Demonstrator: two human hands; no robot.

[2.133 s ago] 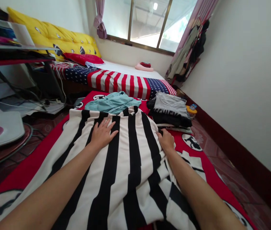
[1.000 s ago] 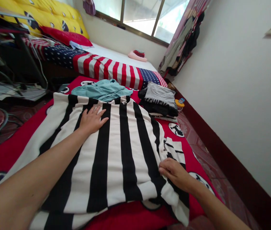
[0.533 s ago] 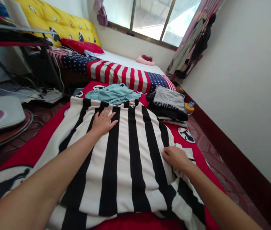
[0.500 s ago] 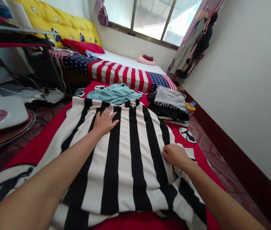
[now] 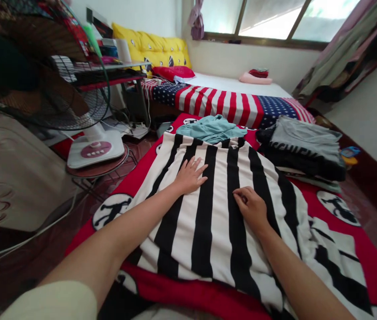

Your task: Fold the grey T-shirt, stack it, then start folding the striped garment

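Note:
A white knit top (image 5: 220,209) with black stripes is spread over the red blanket (image 5: 202,295), with a bunched part (image 5: 338,258) at its right side. On its upper left area my left hand (image 5: 190,176) lies flat, fingers spread. My right hand (image 5: 251,206) is curled over the middle of the top, thumb and fingertips together against a black stripe, with nothing visible in them. Just beyond the top's far edge is a crumpled teal garment (image 5: 210,129).
A stack of folded clothes (image 5: 303,149) stands at the right. To the left, a fan (image 5: 95,149) rests on a round stool (image 5: 98,171). Behind are a bed with a flag-patterned cover (image 5: 218,104) and a cluttered desk (image 5: 115,73).
My right hand has moved left from the top's right edge to its middle. My left hand stays flat on the fabric. The view has turned left, bringing in the fan.

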